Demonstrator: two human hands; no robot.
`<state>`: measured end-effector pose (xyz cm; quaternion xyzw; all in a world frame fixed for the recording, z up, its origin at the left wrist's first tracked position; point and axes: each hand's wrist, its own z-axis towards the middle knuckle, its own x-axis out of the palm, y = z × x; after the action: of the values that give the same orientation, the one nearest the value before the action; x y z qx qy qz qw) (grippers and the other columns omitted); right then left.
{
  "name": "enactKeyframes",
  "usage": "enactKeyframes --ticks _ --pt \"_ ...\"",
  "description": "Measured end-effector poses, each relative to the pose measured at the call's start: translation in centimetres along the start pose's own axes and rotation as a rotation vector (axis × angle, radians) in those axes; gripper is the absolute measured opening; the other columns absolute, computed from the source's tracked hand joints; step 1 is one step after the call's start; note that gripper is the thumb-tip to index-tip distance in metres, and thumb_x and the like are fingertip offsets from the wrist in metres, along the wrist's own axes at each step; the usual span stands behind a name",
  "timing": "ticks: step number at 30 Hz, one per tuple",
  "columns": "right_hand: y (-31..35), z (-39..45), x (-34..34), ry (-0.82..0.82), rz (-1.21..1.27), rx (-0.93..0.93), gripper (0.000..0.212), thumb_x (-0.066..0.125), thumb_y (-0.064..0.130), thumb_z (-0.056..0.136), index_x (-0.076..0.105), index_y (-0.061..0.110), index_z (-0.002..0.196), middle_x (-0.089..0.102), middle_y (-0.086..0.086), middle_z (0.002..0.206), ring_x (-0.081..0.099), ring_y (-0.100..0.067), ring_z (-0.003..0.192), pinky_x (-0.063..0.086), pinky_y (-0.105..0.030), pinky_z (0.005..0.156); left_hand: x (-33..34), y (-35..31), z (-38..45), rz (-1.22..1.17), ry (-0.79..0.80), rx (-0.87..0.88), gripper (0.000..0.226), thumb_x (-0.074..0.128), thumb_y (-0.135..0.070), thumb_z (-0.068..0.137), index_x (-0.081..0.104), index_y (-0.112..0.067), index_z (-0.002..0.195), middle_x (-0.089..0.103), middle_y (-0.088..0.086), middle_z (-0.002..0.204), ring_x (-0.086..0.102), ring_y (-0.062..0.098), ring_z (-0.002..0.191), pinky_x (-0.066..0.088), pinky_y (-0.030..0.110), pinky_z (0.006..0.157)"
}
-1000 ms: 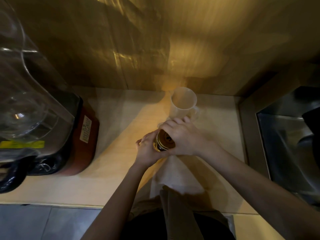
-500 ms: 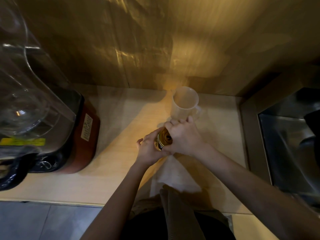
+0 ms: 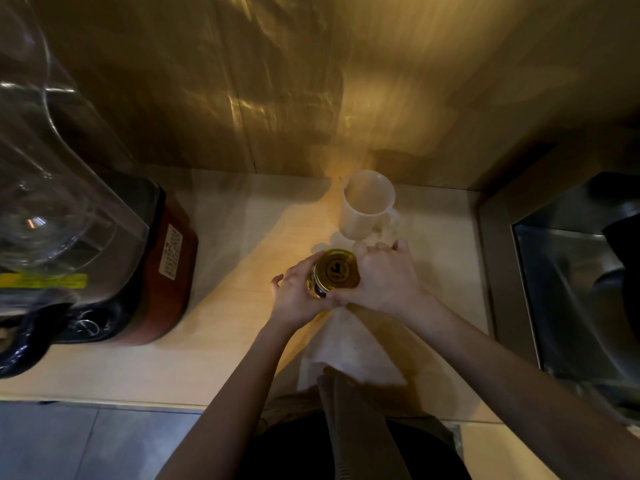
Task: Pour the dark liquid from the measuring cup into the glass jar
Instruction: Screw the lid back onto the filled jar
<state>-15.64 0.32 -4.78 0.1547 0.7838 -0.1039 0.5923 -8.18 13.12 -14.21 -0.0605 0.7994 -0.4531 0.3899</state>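
Note:
A glass jar with a gold lid (image 3: 337, 269) stands on the wooden counter (image 3: 214, 327), over a white cloth. My left hand (image 3: 297, 295) wraps the jar's body from the left. Against the lid's right edge rests my right hand (image 3: 384, 277), thumb under the rim and fingers curled. Dark content shows through the glass just under the lid. Just behind the hands stands a white translucent measuring cup (image 3: 367, 204), upright, handle to the right; its inside looks pale.
A large blender (image 3: 79, 237) with a clear jug and red base fills the counter's left side. A steel sink (image 3: 575, 289) lies to the right. The white cloth (image 3: 349, 355) reaches the counter's front edge. A wooden wall stands close behind the cup.
My right hand has slid off the top of the lid to its right side, so the whole gold lid now shows. The left hand stays around the jar.

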Motion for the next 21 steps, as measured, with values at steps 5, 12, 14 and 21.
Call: enactKeyframes --ticks 5,12,14,21 --pt "-1.0 -1.1 -0.1 0.008 -0.022 -0.004 0.061 0.051 0.074 0.073 0.063 0.016 0.086 0.069 -0.003 0.083 0.061 -0.022 0.088 0.034 -0.037 0.086 0.0 0.1 0.0 -0.029 -0.001 0.007 0.097 0.058 -0.074 0.047 0.034 -0.038 0.134 0.049 -0.009 0.138 0.041 0.014 0.129 0.024 0.047 0.105" --pt "-1.9 -0.1 0.3 -0.033 0.183 -0.273 0.081 0.076 0.049 0.067 0.041 0.02 0.134 0.046 -0.002 0.136 0.032 -0.024 0.126 0.029 -0.036 0.1 0.0 -0.2 -0.1 -0.043 -0.017 -0.003 0.1 0.061 -0.073 0.043 0.036 -0.036 0.133 0.053 -0.008 0.135 0.044 0.014 0.127 0.026 0.05 0.105" --pt "-1.5 0.2 0.5 0.005 0.182 -0.305 0.094 0.076 0.045 0.071 0.024 0.02 0.146 0.038 -0.002 0.145 0.027 -0.023 0.132 0.025 -0.037 0.105 0.0 -0.2 0.0 -0.033 -0.011 0.001 0.101 0.06 -0.073 0.044 0.034 -0.036 0.134 0.053 -0.008 0.135 0.044 0.015 0.127 0.026 0.05 0.104" --pt "-0.8 0.2 1.3 -0.033 0.173 -0.216 0.09 0.07 0.053 0.072 0.027 0.018 0.144 0.046 -0.003 0.135 0.038 -0.021 0.124 0.029 -0.033 0.1 0.0 -0.2 -0.1 -0.026 -0.01 0.007 0.097 0.058 -0.072 0.046 0.035 -0.035 0.133 0.054 -0.007 0.133 0.046 0.015 0.124 0.027 0.049 0.103"
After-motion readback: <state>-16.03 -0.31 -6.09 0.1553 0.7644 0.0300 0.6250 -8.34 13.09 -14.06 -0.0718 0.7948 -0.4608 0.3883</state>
